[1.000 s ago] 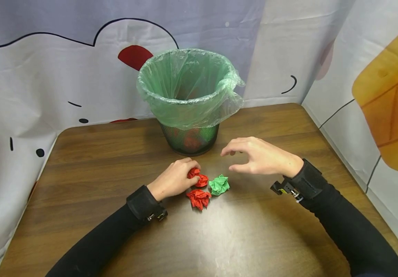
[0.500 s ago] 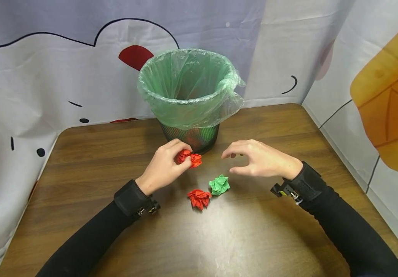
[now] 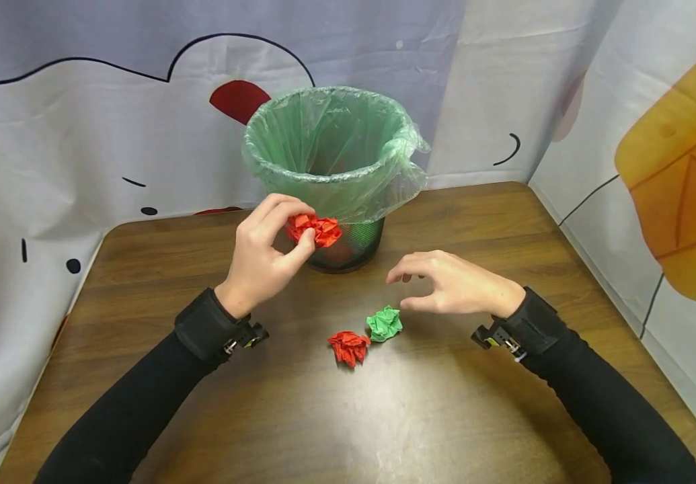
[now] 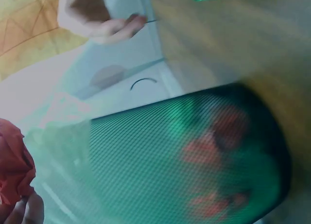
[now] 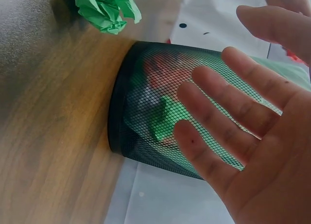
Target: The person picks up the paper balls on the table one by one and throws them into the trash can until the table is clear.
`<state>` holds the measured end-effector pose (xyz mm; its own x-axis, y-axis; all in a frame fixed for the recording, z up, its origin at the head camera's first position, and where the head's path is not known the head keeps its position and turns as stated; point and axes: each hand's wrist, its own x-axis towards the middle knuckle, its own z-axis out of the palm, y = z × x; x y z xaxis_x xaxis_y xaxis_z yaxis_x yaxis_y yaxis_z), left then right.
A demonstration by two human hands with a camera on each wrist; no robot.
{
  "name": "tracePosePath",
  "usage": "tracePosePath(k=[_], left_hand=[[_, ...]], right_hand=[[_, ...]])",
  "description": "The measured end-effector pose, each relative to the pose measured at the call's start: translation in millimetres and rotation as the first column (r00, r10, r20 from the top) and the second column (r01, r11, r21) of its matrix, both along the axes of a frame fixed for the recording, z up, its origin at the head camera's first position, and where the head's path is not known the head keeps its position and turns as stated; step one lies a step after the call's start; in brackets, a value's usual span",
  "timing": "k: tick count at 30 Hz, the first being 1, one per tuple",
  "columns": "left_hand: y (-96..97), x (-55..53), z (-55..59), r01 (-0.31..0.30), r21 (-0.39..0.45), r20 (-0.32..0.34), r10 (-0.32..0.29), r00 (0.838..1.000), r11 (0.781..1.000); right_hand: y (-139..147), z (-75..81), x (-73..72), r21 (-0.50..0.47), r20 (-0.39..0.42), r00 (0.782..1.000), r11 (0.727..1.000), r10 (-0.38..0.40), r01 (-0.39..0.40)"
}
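My left hand [image 3: 263,252] pinches crumpled red paper [image 3: 317,230] between thumb and fingers, raised in front of the bin's lower left side. Whether it is one wad or two pressed together, I cannot tell. The same red paper [image 4: 14,163] shows at the left edge of the left wrist view. Over the table's right half, my right hand [image 3: 453,282] hovers with fingers loosely bent and nothing in them. Nearest to it lies a green paper ball [image 3: 384,323]. Another red paper ball [image 3: 350,348] rests beside the green one, to its lower left.
A black mesh bin [image 3: 360,242] with a green plastic liner [image 3: 335,185] stands at the table's back. Red and green paper shows through its mesh in both wrist views. Printed curtains [image 3: 81,154] hang behind and to the right of the wooden table [image 3: 202,403].
My left hand has picked the red paper off the table and carried it up and left, to the bin's front. My right hand has hardly moved.
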<state>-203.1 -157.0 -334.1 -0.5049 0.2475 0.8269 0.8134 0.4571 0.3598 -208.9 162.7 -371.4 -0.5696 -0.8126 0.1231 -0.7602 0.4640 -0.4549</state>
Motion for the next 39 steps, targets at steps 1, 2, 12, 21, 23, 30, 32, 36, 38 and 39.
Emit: tracePosePath(k=[1, 2, 12, 21, 23, 30, 32, 36, 38, 39], left_hand=[[-0.8, -1.0, 4.4, -0.004, 0.009, -0.013, 0.004, 1.0, 1.0], [-1.5, -2.2, 8.9, -0.007, 0.017, -0.024, 0.007, 1.0, 1.0], [-1.6, -16.3, 56.8, -0.033, 0.097, -0.111, 0.044, 0.993, 0.995], [-2.8, -31.6, 103.7, -0.101, 0.107, -0.169, 0.119, 0.978, 0.989], [-2.4, -34.0, 110.2, -0.111, 0.099, -0.163, 0.126, 0.979, 0.989], [-1.9, -40.3, 122.6, -0.144, 0.054, -0.132, 0.15, 0.98, 0.988], [-2.8, -43.3, 125.3, -0.153, 0.029, -0.149, 0.156, 0.976, 0.988], [-4.5, -50.0, 131.6, -0.197, -0.031, -0.17, 0.189, 0.967, 0.98], [-3.9, -52.8, 133.8, -0.23, -0.046, -0.135, 0.222, 0.966, 0.972], [-3.1, -54.2, 134.5, -0.246, -0.048, -0.106, 0.24, 0.965, 0.968]], right_hand=[[-0.3, -1.1, 0.0, 0.0, 0.003, 1.0, 1.0, 0.001, -0.001], [-0.6, -2.2, 0.0, 0.001, 0.005, 1.0, 1.0, 0.001, -0.001], [-2.9, -10.6, 0.7, -0.006, 0.036, 0.999, 1.0, 0.005, -0.005], [-1.9, -13.5, 1.5, -0.01, 0.037, 0.999, 1.0, -0.001, 0.001], [-1.6, -13.9, 1.5, -0.01, 0.038, 0.999, 1.0, -0.002, 0.002], [-1.4, -16.6, 0.6, -0.012, 0.045, 0.999, 1.0, 0.003, -0.002], [-1.5, -17.4, 0.4, -0.016, 0.043, 0.999, 1.0, 0.005, -0.004], [-2.1, -19.2, 0.1, -0.025, 0.044, 0.999, 1.0, 0.01, -0.009], [-2.7, -20.1, -0.3, -0.028, 0.047, 0.999, 1.0, 0.011, -0.01], [-2.9, -20.5, -0.5, -0.029, 0.048, 0.999, 1.0, 0.012, -0.011]])
